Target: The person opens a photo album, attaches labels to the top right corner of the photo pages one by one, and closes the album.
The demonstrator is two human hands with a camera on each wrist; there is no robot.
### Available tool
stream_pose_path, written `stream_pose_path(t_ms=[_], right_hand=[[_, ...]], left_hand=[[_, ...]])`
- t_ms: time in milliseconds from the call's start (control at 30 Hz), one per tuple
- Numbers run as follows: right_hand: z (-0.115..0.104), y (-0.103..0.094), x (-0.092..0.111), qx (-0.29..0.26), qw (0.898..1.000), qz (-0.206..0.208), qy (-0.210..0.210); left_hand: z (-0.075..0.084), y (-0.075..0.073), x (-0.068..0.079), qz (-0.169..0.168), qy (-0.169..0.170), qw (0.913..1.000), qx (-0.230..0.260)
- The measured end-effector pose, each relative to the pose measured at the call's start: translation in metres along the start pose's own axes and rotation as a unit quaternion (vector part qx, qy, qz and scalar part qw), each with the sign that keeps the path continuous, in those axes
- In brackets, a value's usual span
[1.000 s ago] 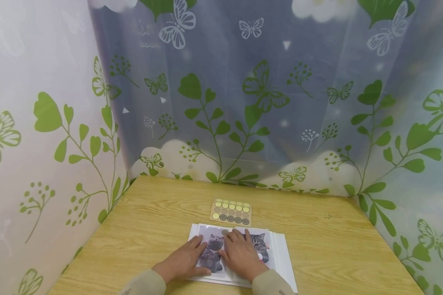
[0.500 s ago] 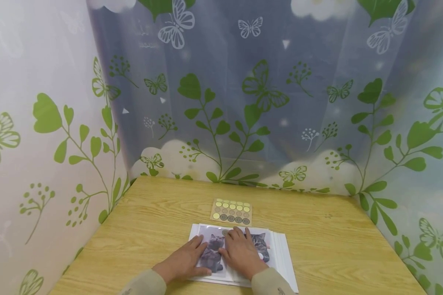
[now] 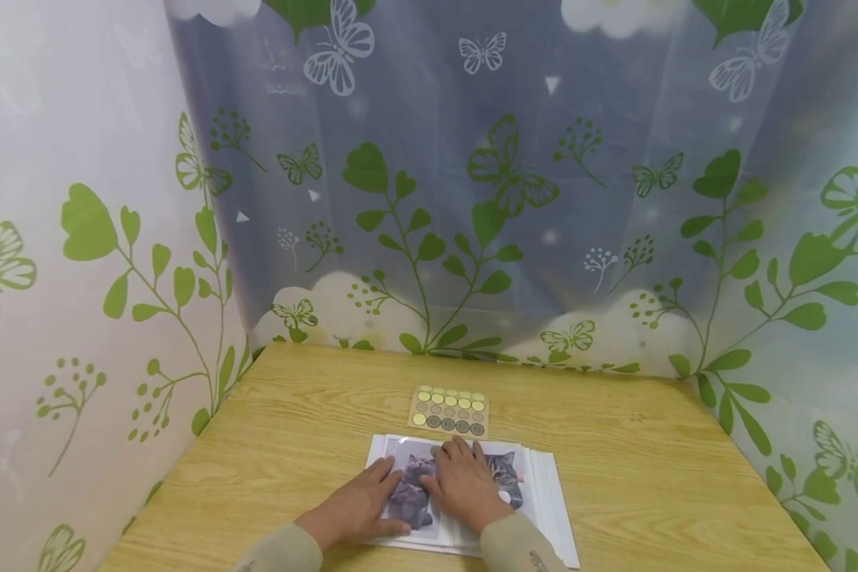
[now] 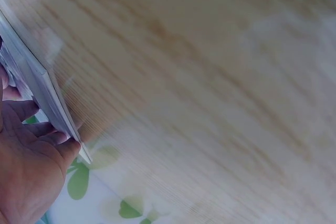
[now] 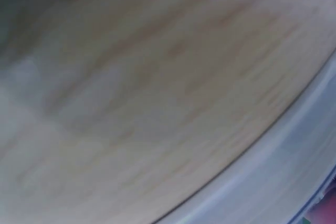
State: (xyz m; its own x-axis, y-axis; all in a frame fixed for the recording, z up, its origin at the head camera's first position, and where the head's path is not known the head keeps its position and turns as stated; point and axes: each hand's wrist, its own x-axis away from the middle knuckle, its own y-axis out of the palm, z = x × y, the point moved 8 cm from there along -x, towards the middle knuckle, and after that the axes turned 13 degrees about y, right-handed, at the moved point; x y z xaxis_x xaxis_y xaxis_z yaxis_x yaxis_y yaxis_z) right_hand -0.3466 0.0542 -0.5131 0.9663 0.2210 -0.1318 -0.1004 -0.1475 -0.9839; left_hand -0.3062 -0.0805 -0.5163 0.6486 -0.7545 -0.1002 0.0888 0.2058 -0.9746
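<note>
An open white photo album [image 3: 559, 508] lies at the table's near side, with a photo of two grey cats [image 3: 411, 508] on its left page and a tabby cat photo [image 3: 508, 469] on its right. My left hand [image 3: 353, 502] rests on the left page with fingers extended. Across the middle lies my right hand [image 3: 465, 486], fingers fairly straight, fingertips at a small round grey disc [image 3: 434, 450] by the upper edge, partly covered. The left wrist view shows the left hand [image 4: 31, 166] beside the album's edge [image 4: 50, 85]. In the right wrist view, the album's edge [image 5: 257, 166] fills the lower right.
Just beyond the album lies a brown card [image 3: 449, 409] bearing rows of yellow and dark round discs. The wooden table [image 3: 629, 469] meets a grey-blue curtain [image 3: 443, 262] with green leaves and butterflies at the back. Similar printed curtains flank both sides.
My right hand has slid slightly up and left, and its fingertips now cover more of the grey disc. The left hand has stayed in place.
</note>
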Motion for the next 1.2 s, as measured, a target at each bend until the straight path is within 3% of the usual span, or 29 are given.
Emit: stream_pose_path(t_ms=[467, 1200], right_hand=[[-0.003, -0.001, 0.003, 0.012, 0.999, 0.018, -0.025], [0.006, -0.001, 0.011, 0.011, 1.0, 0.021, -0.015]], left_hand=[[-0.002, 0.002, -0.001, -0.001, 0.0, 1.0, -0.005], [-0.008, 0.001, -0.002, 0.005, -0.003, 0.9999, -0.013]])
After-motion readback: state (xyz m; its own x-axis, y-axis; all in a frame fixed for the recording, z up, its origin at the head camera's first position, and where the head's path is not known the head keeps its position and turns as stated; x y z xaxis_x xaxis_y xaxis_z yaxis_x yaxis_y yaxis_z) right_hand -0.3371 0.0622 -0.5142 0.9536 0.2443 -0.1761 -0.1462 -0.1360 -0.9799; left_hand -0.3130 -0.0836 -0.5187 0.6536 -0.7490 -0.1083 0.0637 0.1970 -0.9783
